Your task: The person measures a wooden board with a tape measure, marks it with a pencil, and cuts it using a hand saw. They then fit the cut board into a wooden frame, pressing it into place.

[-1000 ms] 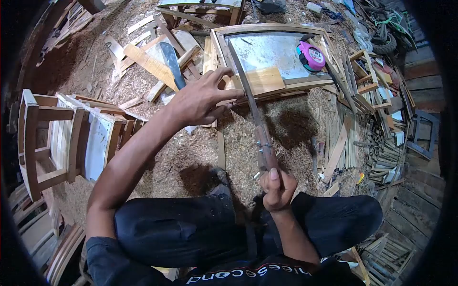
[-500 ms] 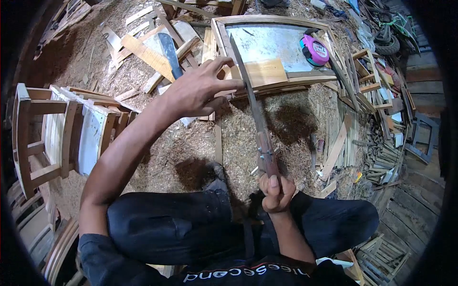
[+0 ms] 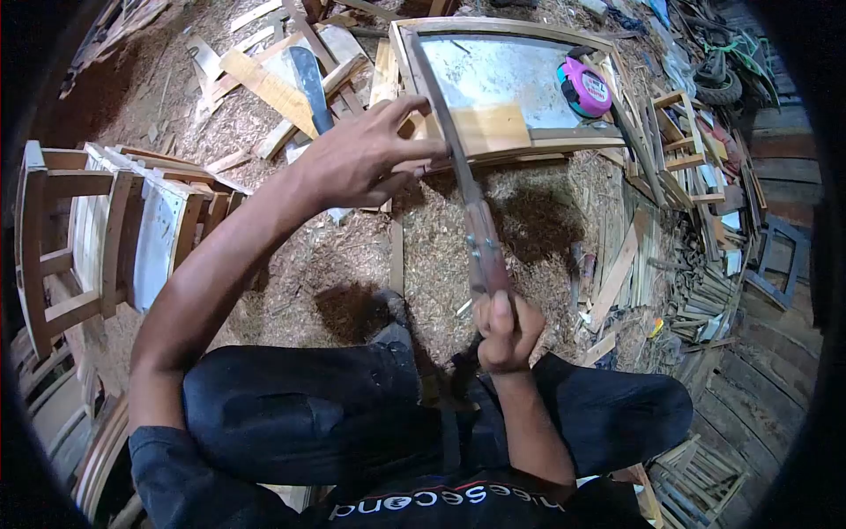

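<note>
My right hand (image 3: 508, 331) is wrapped round the grip of a handsaw (image 3: 483, 242), its thumb on top. The saw's long blade points away from me and is smeared by motion. It crosses a flat wooden board (image 3: 493, 128) lying on a framed workpiece with a pale metal-looking panel (image 3: 493, 70). My left hand (image 3: 374, 154) is at the board's left end, index finger and thumb spread around it, right beside the blade. A pink tape measure (image 3: 586, 88) rests on the panel's right side.
Left of the frame, a machete-like blade (image 3: 310, 84) lies among wood offcuts (image 3: 264, 84). Wooden frame structures stand at left (image 3: 106, 238) and right (image 3: 687, 145). Shavings (image 3: 432, 251) cover the ground, and stacked wood strips (image 3: 705, 291) lie at right.
My right hand and the saw have moved forward, away from my body, along the blade's line. My left hand stays at the board, and the view has shifted slightly.
</note>
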`<action>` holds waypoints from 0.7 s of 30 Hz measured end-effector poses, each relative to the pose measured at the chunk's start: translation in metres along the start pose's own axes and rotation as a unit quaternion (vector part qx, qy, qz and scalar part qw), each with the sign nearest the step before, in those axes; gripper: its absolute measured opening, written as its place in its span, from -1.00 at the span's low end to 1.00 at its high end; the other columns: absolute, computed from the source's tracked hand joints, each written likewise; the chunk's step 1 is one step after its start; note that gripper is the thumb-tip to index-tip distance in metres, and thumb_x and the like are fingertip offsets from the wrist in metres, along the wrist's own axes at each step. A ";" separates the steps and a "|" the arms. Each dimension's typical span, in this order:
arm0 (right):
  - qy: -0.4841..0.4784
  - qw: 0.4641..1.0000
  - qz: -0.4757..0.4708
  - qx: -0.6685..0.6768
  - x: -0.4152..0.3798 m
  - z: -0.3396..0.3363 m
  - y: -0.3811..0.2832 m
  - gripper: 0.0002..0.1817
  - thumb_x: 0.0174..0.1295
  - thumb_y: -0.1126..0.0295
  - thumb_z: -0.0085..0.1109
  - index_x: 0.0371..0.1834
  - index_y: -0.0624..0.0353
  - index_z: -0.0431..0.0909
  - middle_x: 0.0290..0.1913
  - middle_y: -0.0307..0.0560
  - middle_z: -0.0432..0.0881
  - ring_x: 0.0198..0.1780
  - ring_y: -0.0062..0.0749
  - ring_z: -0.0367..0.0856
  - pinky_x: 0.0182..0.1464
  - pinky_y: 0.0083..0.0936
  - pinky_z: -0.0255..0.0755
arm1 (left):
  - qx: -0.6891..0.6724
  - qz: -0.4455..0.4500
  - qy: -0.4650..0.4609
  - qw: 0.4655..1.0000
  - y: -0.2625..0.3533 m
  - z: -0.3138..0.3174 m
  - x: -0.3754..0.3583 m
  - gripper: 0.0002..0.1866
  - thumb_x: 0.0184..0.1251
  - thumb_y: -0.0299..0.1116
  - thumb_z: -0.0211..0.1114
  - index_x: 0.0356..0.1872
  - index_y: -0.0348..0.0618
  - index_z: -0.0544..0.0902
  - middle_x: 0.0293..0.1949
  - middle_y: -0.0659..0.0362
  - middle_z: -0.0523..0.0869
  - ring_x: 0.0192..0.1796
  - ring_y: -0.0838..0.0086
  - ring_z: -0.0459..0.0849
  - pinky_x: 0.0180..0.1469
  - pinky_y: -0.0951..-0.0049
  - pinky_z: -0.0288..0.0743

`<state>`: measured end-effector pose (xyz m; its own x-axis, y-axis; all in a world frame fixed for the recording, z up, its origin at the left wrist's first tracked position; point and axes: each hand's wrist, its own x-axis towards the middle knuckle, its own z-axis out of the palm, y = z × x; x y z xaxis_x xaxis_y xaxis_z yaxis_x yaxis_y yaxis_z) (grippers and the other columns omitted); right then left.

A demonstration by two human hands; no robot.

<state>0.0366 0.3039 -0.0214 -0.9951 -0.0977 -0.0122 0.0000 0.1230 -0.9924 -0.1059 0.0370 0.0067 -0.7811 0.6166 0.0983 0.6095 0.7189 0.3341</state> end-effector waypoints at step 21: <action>0.033 0.998 -0.037 0.034 -0.010 -0.002 0.005 -0.49 0.40 0.05 0.08 -0.61 0.20 0.40 -0.68 -0.22 0.49 -0.65 -0.50 0.44 -0.52 -0.43 0.36 | -0.046 -0.023 0.012 0.999 -0.006 -0.012 0.006 -0.64 0.40 -0.26 0.29 0.20 0.23 0.60 0.35 -0.10 0.39 0.08 0.06 0.68 0.16 0.04 0.61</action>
<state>0.0463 0.3077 -0.0264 -0.9970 -0.0377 0.0677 -0.0695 0.0507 -0.9963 -0.1159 0.0329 0.0168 -0.8117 0.5750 0.1026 0.5588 0.7134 0.4228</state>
